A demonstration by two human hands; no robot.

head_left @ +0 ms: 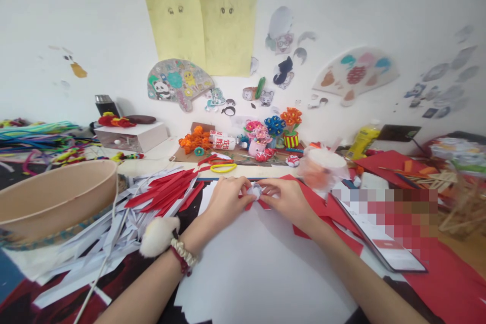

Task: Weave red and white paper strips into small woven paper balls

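Between my two hands, above the far part of a white paper sheet, is a small folded paper piece in white and red. My left hand pinches its left side with thumb and fingers. From the right, my right hand grips the other side, fingertips bent in close to the first hand. Red tips of the piece show below the fingers; its exact shape is partly hidden. To the left of my left hand lie red paper strips over white paper strips.
A beige oval basket stands at left. Yellow-handled scissors lie beyond my hands. Red paper sheets and a tablet lie at right. A clear plastic cup and pink flowers stand farther back near the wall.
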